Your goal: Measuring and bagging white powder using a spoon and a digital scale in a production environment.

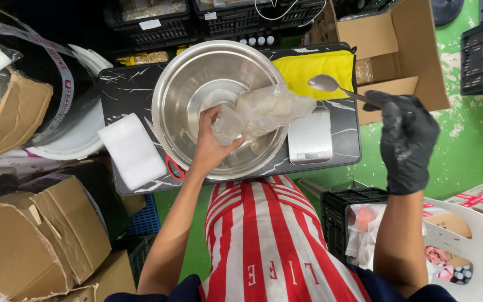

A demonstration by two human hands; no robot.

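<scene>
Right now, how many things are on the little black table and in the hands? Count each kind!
Metal bowl: 1
Clear plastic bag, held by the bare left hand: 1
Metal spoon, held by the gloved right hand: 1
Small scale: 1
White pad: 1
Yellow cloth: 1
Red-handled scissors, mostly hidden: 1
Total: 7

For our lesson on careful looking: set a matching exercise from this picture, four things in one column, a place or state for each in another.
Things:
1. metal spoon
2. clear plastic bag
3. white foam block
4. digital scale

Places or states:
A. on the tabletop, left of the steel bowl
B. held in the gloved right hand
C. on the tabletop, right of the bowl
D. gripped by the bare left hand over the bowl

Pairs: 1-B, 2-D, 3-A, 4-C
</scene>
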